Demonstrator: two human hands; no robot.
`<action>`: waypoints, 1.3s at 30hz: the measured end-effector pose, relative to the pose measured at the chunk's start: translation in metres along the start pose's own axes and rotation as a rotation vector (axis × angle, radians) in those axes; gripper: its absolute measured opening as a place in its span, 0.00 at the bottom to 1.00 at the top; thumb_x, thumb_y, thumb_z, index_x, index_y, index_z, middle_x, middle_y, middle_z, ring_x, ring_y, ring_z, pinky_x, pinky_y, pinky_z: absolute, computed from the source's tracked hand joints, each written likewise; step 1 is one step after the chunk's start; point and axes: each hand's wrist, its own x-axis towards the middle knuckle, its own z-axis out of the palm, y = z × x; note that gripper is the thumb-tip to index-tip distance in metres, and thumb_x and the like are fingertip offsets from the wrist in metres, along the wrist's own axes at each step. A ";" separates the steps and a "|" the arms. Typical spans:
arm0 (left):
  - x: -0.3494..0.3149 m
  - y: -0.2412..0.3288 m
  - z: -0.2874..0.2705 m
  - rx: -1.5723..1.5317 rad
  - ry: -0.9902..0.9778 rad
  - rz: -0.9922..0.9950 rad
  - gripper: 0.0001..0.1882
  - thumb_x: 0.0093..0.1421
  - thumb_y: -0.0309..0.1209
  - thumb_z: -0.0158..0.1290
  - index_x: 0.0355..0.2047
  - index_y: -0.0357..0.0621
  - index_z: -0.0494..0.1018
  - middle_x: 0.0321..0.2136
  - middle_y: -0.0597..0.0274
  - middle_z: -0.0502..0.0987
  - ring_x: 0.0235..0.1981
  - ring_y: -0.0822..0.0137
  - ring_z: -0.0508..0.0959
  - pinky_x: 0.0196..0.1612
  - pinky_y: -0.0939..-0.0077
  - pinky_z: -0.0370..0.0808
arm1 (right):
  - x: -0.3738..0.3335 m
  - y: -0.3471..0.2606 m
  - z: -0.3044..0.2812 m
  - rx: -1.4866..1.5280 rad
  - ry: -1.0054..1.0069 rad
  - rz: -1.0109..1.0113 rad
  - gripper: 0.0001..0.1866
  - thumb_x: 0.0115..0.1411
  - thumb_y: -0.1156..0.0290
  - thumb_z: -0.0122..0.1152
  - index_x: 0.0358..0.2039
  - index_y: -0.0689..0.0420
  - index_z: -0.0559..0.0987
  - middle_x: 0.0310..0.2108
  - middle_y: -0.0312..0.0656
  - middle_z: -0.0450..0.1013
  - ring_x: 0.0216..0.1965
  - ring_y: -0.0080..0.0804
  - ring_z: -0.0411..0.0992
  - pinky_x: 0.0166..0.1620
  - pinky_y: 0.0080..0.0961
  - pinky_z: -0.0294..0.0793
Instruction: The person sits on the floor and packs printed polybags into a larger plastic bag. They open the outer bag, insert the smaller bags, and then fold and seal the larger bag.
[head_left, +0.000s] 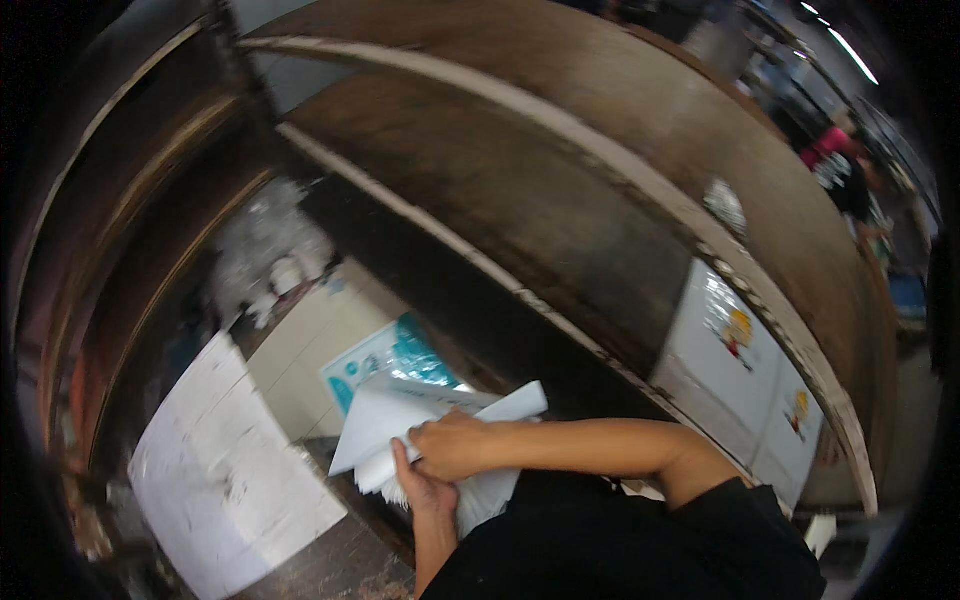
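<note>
Big brown shelves (470, 165) fill most of my view from far away, and their pale edges look bent like a bow. Down on the left I see a large white sheet (225, 470) lying with creases and grey marks on it. On a shelf to the right sit white packs (690, 355) in shiny wrap, with little yellow pictures. The bundle of white sheets (385, 412) is low in the middle, between both hands, and it is folded over with uneven edges. Just behind it, partly hidden by it, I see a blue-green and white packet (365, 355). I have the right hand (452, 447) on top, its fingers curled tight on the bundle. I have the left hand (430, 493) underneath, half curled, with its thumb up against the bundle to hold it; I cannot tell how its other fingers sit. The smallest is a crumpled shiny thing (724, 207) on the top shelf.
</note>
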 end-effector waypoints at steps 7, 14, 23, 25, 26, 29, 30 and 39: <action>0.023 -0.023 -0.001 -0.013 0.046 -0.099 0.18 0.58 0.46 0.45 0.32 0.43 0.67 0.31 0.59 0.71 0.37 0.62 0.71 0.48 0.64 0.68 | -0.031 0.003 0.042 -0.054 0.267 0.093 0.25 0.47 0.70 0.54 0.45 0.71 0.68 0.45 0.63 0.67 0.42 0.49 0.72 0.40 0.37 0.75; 0.035 -0.034 -0.013 -0.011 0.050 -0.069 0.12 0.58 0.39 0.47 0.29 0.43 0.65 0.25 0.65 0.68 0.33 0.67 0.69 0.46 0.69 0.68 | -0.070 0.020 0.068 0.022 0.465 -0.020 0.27 0.50 0.72 0.52 0.52 0.65 0.62 0.47 0.53 0.65 0.42 0.46 0.70 0.36 0.31 0.76; 0.041 -0.060 -0.017 0.029 0.358 0.039 0.21 0.59 0.33 0.48 0.47 0.30 0.61 0.33 0.54 0.70 0.36 0.62 0.70 0.40 0.71 0.70 | -0.132 0.052 0.070 0.581 0.241 0.115 0.24 0.55 0.71 0.53 0.53 0.60 0.64 0.40 0.50 0.70 0.40 0.41 0.72 0.38 0.30 0.75; 0.028 -0.071 -0.025 0.080 0.293 0.045 0.20 0.59 0.33 0.47 0.47 0.30 0.62 0.34 0.54 0.71 0.36 0.62 0.70 0.40 0.72 0.69 | -0.170 0.093 0.052 0.495 0.459 0.216 0.19 0.57 0.67 0.53 0.48 0.60 0.69 0.33 0.46 0.74 0.33 0.35 0.74 0.38 0.31 0.74; 0.020 -0.082 -0.018 0.052 0.371 0.050 0.16 0.60 0.32 0.46 0.43 0.31 0.64 0.31 0.55 0.71 0.32 0.65 0.70 0.36 0.74 0.68 | -0.199 0.108 0.037 0.612 0.581 0.375 0.18 0.58 0.64 0.53 0.46 0.59 0.71 0.36 0.43 0.73 0.34 0.31 0.73 0.36 0.30 0.73; 0.000 -0.108 -0.030 0.066 0.367 0.028 0.11 0.59 0.31 0.47 0.36 0.34 0.67 0.25 0.60 0.70 0.26 0.68 0.68 0.32 0.76 0.66 | -0.299 0.230 0.023 0.733 1.079 0.425 0.16 0.58 0.69 0.52 0.46 0.61 0.71 0.31 0.37 0.71 0.30 0.26 0.72 0.34 0.23 0.72; -0.012 -0.114 -0.020 0.093 0.280 0.050 0.07 0.58 0.31 0.49 0.30 0.38 0.68 0.18 0.67 0.65 0.20 0.72 0.63 0.27 0.79 0.63 | -0.334 0.275 0.012 0.751 1.242 0.395 0.17 0.56 0.74 0.52 0.47 0.60 0.70 0.28 0.35 0.69 0.26 0.25 0.72 0.30 0.23 0.73; -0.039 -0.201 -0.053 0.361 0.617 0.135 0.09 0.55 0.34 0.52 0.24 0.44 0.67 0.17 0.71 0.63 0.15 0.76 0.58 0.20 0.80 0.58 | -0.493 0.498 -0.061 -0.186 0.927 1.076 0.28 0.51 0.76 0.59 0.54 0.61 0.64 0.52 0.48 0.64 0.51 0.36 0.65 0.53 0.29 0.64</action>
